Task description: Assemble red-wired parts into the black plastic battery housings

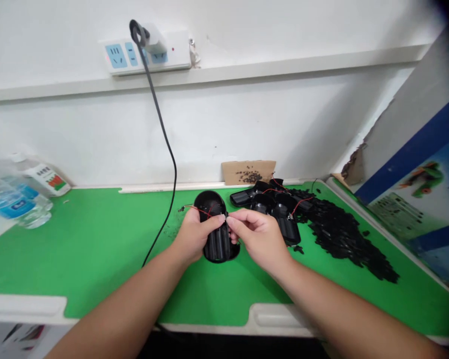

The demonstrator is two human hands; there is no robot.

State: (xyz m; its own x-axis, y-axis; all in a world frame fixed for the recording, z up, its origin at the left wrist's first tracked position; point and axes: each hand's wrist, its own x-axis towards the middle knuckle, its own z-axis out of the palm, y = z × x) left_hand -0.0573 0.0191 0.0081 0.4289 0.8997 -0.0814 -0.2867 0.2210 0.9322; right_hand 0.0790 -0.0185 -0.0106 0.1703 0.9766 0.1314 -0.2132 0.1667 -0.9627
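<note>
My left hand [199,230] grips a black oval plastic housing [217,244] from its left side, the thumb lying across the top. The housing has long rounded channels in its lower half, and thin red wires [204,211] run out of it to the left. At its right edge my right hand [257,233] is closed in a pinch, thumb and forefinger together. What it pinches, if anything, is too small to make out. Under the housing's lower right, another black curved part [233,251] shows partly.
Several similar black housings [287,224] with red wires lie to the right, beside a heap of small black plastic pieces [340,237]. Small dark bits rest on a cardboard piece [249,172]. A black cable [164,129] hangs from a power strip [179,52]. Bottles [18,202] stand left.
</note>
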